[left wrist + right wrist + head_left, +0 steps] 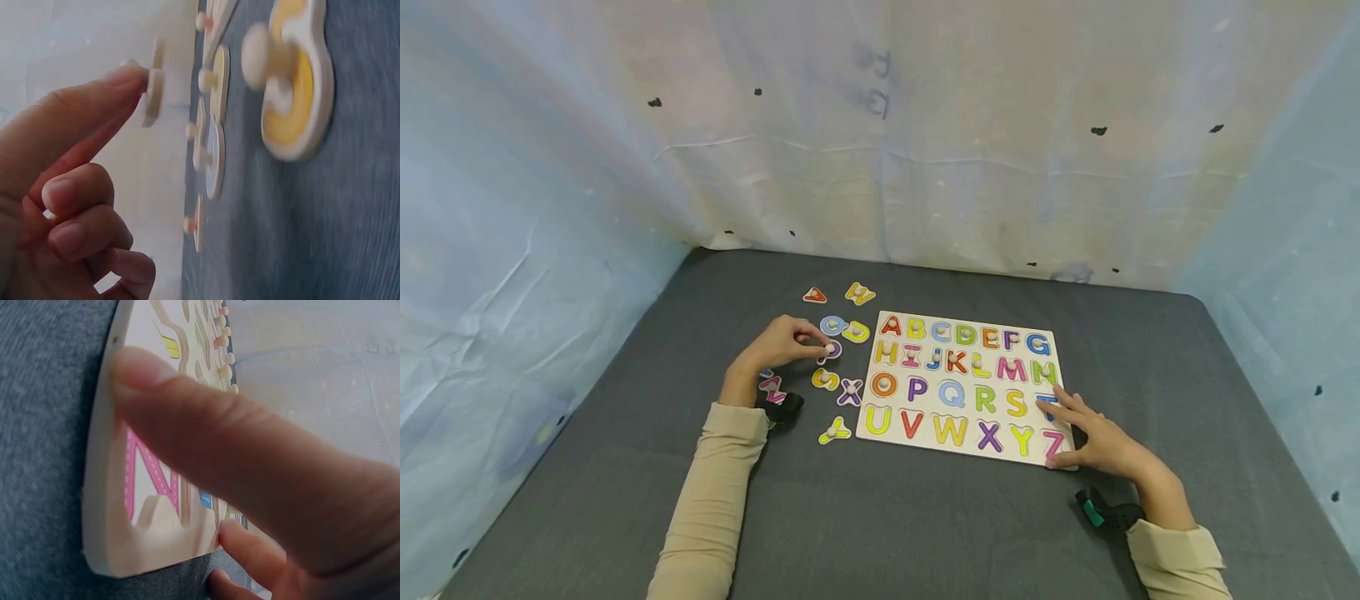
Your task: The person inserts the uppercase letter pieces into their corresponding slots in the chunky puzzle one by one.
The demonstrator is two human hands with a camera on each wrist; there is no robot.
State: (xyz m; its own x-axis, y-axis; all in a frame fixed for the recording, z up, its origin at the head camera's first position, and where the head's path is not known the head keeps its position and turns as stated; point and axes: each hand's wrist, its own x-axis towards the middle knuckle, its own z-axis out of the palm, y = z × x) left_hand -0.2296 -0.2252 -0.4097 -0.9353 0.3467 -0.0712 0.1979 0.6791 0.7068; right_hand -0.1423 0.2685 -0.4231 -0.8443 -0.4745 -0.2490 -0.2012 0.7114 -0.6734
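My left hand (786,342) pinches a purple letter P piece (834,352) by its knob between thumb and forefinger. In the left wrist view the piece (154,94) is edge-on and raised above the cloth, with the other fingers curled below. My right hand (1101,442) rests spread on the right edge of the alphabet puzzle board (955,423). Its thumb (140,369) lies on the board's near right corner by the pink Z, and its fingers reach over the blue T. Knobbed letters fill the board's upper rows through O; the printed spaces after that show no knobs.
Left of the board lie a red V piece (815,296), yellow W (860,293), blue Q (832,325), yellow U (855,332), yellow S (825,379), purple X (850,392), yellow Y (834,431) and pink Z (771,387). Grey cloth (925,533) covers the table.
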